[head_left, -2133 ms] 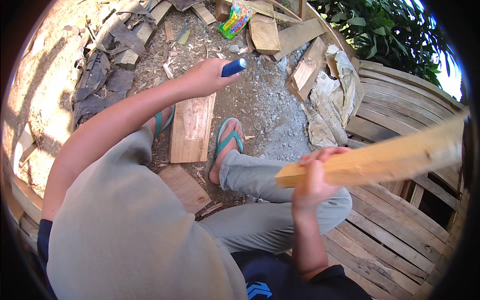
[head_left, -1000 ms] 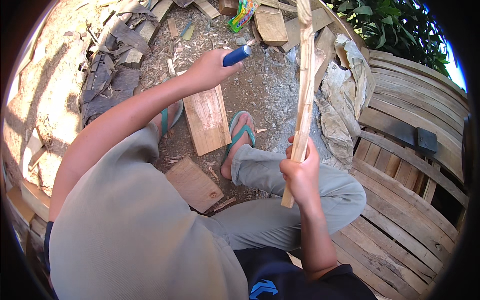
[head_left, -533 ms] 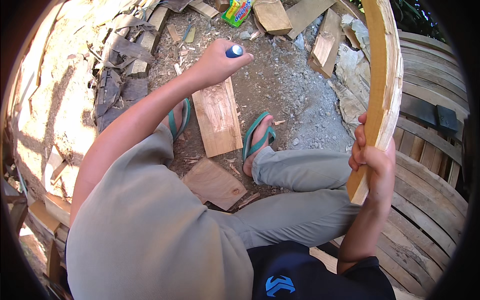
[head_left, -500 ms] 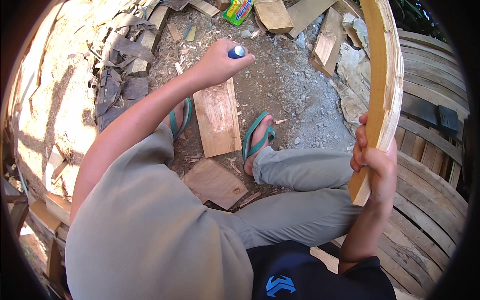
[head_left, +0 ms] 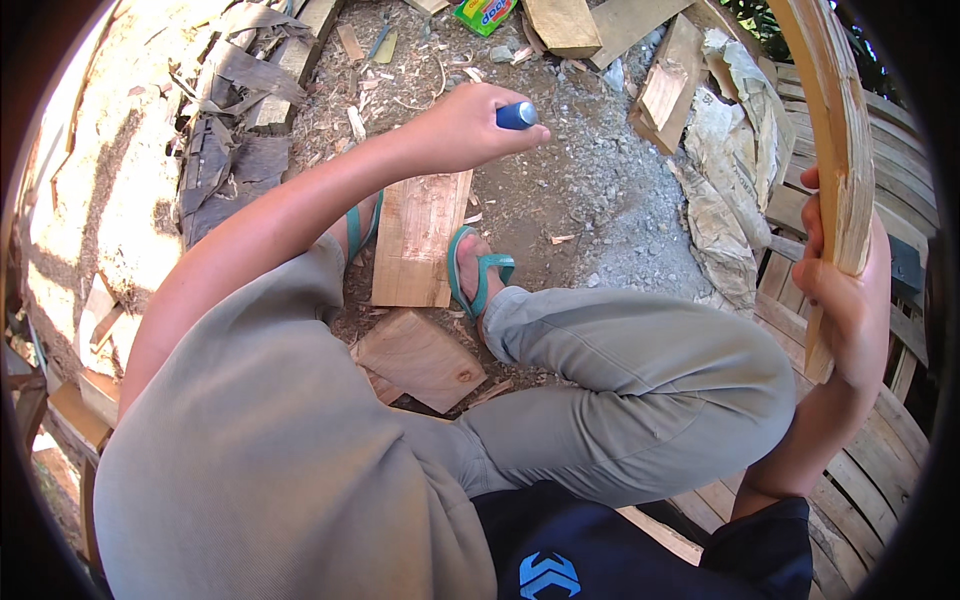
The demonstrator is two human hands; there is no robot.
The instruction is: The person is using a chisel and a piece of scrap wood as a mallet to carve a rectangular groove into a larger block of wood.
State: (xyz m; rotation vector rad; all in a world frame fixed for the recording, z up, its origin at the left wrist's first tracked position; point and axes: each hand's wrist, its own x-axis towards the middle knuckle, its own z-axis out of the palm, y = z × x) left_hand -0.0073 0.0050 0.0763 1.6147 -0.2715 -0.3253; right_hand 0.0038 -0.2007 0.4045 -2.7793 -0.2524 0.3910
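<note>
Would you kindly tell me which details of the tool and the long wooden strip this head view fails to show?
- Blue-handled tool: only the handle end shows; the left hand wrapped around it hides its working end.
- Long pale wooden strip: its upper end runs out of the top edge; the right hand covers part of its lower length.
- Green packet: cut off by the top edge.

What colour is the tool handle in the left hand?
Blue. The tool handle sticks out of the left hand, clearest in the head view.

Dirt ground [head_left: 590, 190] with probably offcut boards [head_left: 420, 240]
</note>
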